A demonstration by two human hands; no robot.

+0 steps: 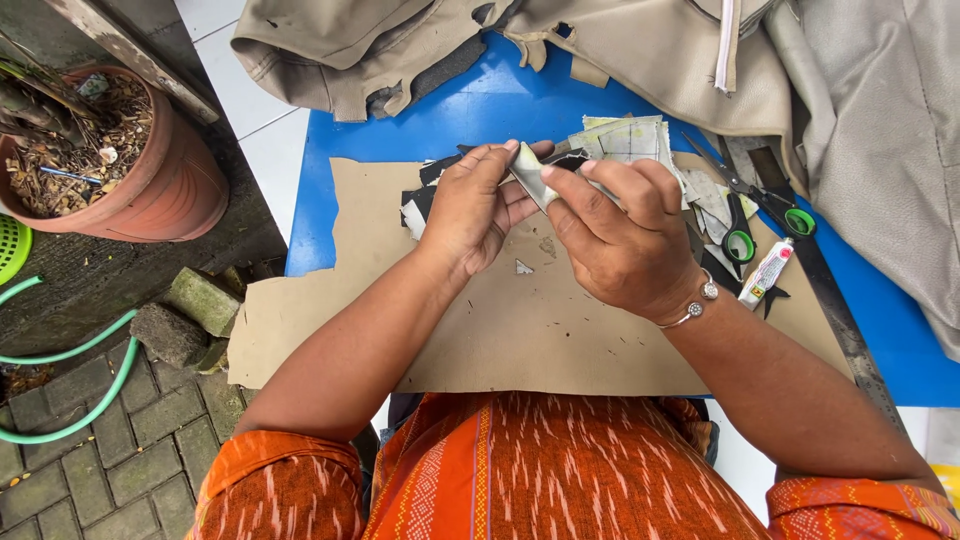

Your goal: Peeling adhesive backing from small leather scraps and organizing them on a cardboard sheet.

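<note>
Left hand (pixel 475 210) and right hand (pixel 615 235): fingers of both pinched closed on a small pale leather strip (pixel 528 175), held above brown cardboard (pixel 520 330) on the blue counter (pixel 470 110). Small white glue tube (pixel 765 273), red-labelled, lies right beside green-handled scissors (pixel 740 235).

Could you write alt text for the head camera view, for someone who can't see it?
Both hands, left hand and right hand, pinch a small pale strip of material above a brown cardboard sheet on a blue table. Green-handled scissors, a small glue tube and beige fabric lie nearby.
</note>
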